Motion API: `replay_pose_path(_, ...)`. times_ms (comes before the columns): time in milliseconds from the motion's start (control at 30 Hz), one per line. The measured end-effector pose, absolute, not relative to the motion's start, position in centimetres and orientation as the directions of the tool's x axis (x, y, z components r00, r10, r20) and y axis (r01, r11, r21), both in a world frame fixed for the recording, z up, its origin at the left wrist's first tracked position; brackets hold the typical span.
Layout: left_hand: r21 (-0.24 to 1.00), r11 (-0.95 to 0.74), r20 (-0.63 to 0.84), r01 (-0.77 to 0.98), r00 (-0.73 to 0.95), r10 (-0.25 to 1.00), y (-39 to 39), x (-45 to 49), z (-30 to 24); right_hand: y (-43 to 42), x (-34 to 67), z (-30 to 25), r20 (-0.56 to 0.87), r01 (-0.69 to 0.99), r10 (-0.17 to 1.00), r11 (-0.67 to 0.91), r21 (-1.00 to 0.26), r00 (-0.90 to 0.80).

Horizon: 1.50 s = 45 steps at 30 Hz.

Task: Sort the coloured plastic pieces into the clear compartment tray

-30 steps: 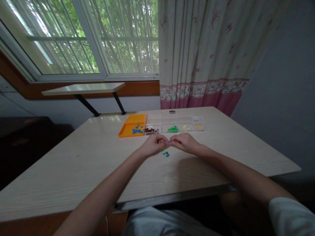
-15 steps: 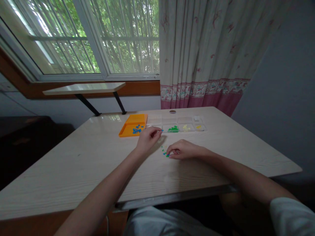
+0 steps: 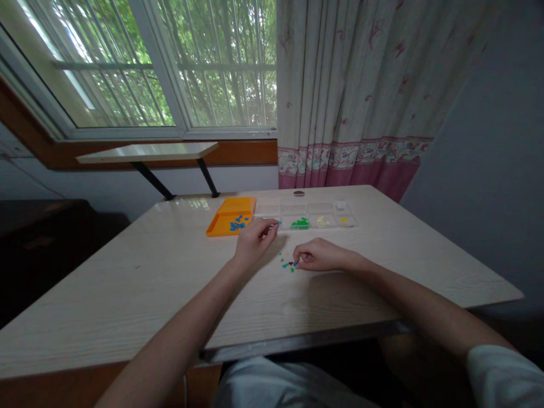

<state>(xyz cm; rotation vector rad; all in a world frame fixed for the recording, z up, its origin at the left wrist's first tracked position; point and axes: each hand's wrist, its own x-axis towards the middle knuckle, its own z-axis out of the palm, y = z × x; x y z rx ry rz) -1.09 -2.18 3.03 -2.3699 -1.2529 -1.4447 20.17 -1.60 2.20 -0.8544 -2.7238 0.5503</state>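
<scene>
My left hand (image 3: 253, 238) hovers over the near left end of a clear compartment box (image 3: 329, 214), fingers pinched on a tiny blue piece. My right hand (image 3: 317, 255) rests on the pale wooden table (image 3: 127, 283) with its fingertips pinched on a small blue piece at the edge of a little cluster of blue and green pieces (image 3: 288, 264). An orange tray (image 3: 232, 216) with several blue pieces lies just left of the clear box. The box holds green pieces (image 3: 300, 223) and yellow pieces (image 3: 323, 221) in separate compartments.
A small dark round object (image 3: 298, 194) lies at the table's far edge. Behind are a window, a wall shelf (image 3: 148, 152) on black brackets and a floral curtain (image 3: 352, 90). A dark cabinet (image 3: 42, 238) stands to the left.
The hands, joined together a second ago, have separated. My left hand moved up toward the clear box; my right hand dropped to the loose pieces on the table.
</scene>
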Motion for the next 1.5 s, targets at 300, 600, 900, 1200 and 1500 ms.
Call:
replay_pose_path(300,0.297,-0.669,0.797,0.682,0.209,0.567,-2.3,-1.0,3.1,-1.1,20.5,2.1,0.086,0.514,0.592,0.754,-0.409,-0.801)
replay_pose_path(600,0.302,-0.638,0.756,0.708,0.23,0.613,-1.7,-1.5,2.5,-1.2,20.5,2.2,0.08,0.497,0.577,0.758,-0.422,-0.813)
replay_pose_path(900,0.278,-0.102,0.569,0.955,-0.078,0.819,0.5,-5.5,3.3,-1.2,20.4,1.9,0.097,0.482,0.563,0.773,-0.412,-0.821)
replay_pose_path(1200,0.364,0.045,0.461,0.93,-0.222,0.859,2.2,-8.4,2.2,-1.3,20.4,2.2,0.094,0.465,0.547,0.779,-0.421,-0.832)
replay_pose_path(1500,0.295,-0.325,0.656,0.898,0.057,0.753,1.7,-6.7,2.0,-1.2,20.3,1.4,0.126,0.411,0.586,0.69,-0.596,-0.801)
